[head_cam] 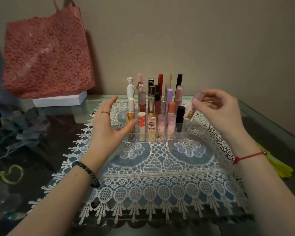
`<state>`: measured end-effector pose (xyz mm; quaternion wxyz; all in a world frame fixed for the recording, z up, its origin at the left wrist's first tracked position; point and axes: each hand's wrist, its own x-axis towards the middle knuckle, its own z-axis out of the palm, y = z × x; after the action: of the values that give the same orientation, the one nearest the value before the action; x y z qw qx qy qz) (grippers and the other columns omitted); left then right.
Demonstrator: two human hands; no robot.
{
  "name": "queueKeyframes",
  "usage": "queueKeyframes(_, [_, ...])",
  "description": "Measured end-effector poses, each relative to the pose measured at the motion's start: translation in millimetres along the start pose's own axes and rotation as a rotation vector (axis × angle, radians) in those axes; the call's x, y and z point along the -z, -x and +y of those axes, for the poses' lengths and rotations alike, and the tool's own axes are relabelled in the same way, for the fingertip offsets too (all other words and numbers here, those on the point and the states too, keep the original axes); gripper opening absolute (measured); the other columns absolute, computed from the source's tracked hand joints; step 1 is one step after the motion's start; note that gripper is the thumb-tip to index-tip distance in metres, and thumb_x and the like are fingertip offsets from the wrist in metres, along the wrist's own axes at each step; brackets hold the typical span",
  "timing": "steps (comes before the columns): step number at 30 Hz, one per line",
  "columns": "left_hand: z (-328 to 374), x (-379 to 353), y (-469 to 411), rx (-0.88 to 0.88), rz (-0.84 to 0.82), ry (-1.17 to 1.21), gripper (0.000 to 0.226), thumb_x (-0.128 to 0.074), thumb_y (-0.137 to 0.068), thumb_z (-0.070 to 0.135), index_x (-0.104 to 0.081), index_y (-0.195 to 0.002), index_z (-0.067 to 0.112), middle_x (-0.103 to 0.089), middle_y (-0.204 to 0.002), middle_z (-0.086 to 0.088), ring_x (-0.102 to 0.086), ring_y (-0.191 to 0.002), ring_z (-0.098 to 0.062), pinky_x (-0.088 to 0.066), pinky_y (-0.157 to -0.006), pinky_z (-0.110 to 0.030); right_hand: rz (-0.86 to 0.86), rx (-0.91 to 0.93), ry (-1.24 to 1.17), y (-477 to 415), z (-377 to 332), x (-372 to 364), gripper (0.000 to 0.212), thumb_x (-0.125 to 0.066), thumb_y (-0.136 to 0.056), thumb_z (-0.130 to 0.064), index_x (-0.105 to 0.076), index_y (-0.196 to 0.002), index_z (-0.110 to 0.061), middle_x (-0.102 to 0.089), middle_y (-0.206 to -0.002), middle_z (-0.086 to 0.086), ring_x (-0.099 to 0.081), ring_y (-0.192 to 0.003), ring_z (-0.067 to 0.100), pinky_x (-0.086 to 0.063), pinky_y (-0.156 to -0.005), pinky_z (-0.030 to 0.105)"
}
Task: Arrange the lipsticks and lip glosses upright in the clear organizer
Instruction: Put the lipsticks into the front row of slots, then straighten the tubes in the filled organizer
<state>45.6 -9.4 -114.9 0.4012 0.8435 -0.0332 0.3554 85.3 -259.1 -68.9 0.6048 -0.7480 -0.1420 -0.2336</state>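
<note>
A clear organizer (181, 135) stands on a white lace mat (152, 176), filled with several upright lipsticks and lip glosses. Its front row holds a gold tube (130, 120), a white tube with red letters (141, 125), and pink tubes (161, 128). My left hand (109, 123) is open beside the organizer's left end, thumb near the gold tube, holding nothing. My right hand (218, 109) is shut on a pale pink lip balm tube (191, 109) with a cartoon print, held tilted above the organizer's right end, next to a black lipstick (180, 116).
A red floral gift bag (48, 57) leans on the wall at back left, on a white box (61, 100). Grey-blue ribbon (24, 126) and a yellow-green loop (8, 174) lie at left. Something yellow (279, 169) lies at right. The table (271, 120) is glass.
</note>
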Motion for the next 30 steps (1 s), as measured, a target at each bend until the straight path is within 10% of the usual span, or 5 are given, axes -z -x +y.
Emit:
queueKeyframes(9, [-7.5, -5.9, 1.5, 0.149, -0.312, -0.176, 0.125, -0.056, -0.040, 0.070, -0.011, -0.143, 0.017, -0.028, -0.147, -0.004, -0.026, -0.134, -0.020, -0.024, -0.111, -0.043, -0.122, 0.006, 0.248, 7.0, 14.7, -16.5, 0.021, -0.072, -0.073, -0.020, -0.055, -0.079, -0.033, -0.062, -0.078, -0.010, -0.061, -0.060, -0.001, -0.045, -0.048, 0.007])
queueKeyframes(30, [-13.8, -10.3, 4.5, 0.173, -0.439, -0.163, 0.086, -0.069, -0.066, 0.050, -0.029, -0.138, 0.024, -0.054, -0.127, -0.001, -0.049, -0.116, -0.014, -0.037, -0.090, -0.026, -0.234, -0.034, 0.432, 8.0, 23.8, -18.6, 0.028, -0.070, -0.073, -0.013, -0.053, -0.091, -0.026, -0.060, -0.079, -0.004, -0.056, -0.066, 0.003, -0.038, -0.045, 0.004])
